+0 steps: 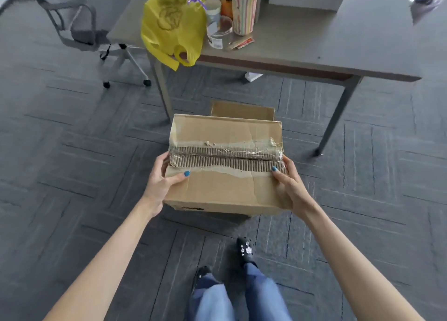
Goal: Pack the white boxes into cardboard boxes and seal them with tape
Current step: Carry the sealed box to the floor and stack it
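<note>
A brown cardboard box (222, 190) with its top flaps closed is held above the carpet in front of me. The paper along its middle seam is torn away, baring the corrugated layer. My left hand (162, 178) grips the box's left end, thumb on top. My right hand (287, 180) grips the right end the same way. Behind the box, part of a second cardboard box (242, 110) shows on the floor, one flap standing up. No white boxes and no tape roll are in view.
A grey table (314, 50) stands ahead, its legs on either side of the boxes. On it lie a yellow plastic bag (171, 28), jars and a striped tube (244, 9). A grey wheeled chair (96, 30) is at the back left. My feet (244, 248) are below.
</note>
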Available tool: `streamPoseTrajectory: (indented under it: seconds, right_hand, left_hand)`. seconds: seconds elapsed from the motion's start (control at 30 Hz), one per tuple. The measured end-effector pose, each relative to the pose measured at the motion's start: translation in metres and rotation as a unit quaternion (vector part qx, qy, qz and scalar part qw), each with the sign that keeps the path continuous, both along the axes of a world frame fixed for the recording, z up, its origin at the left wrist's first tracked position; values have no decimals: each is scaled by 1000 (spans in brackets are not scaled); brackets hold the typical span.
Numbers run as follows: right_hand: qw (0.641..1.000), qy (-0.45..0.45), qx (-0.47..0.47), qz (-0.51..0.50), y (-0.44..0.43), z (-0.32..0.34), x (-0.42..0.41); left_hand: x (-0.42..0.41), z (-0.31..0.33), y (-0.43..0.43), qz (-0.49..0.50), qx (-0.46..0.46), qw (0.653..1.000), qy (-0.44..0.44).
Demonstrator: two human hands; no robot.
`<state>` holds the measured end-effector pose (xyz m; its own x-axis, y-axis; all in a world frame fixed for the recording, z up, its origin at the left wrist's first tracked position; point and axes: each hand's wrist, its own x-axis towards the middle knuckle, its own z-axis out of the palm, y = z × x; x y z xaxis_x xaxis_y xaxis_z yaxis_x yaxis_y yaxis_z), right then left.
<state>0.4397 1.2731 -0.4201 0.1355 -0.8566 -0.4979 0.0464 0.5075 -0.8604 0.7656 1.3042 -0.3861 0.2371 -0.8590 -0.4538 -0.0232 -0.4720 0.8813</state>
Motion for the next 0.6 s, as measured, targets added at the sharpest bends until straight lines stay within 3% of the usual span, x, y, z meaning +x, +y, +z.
streamPoseTrajectory:
  seconds: [0.3, 0.6]
  right_hand:
    - [997, 38, -19, -68, 14, -68, 13]
    - [993, 50, -31, -100, 17, -180, 12]
  left_hand:
    - [20, -73, -30, -98, -19, 995, 25]
    - [18, -183, -42, -117, -33, 992, 38]
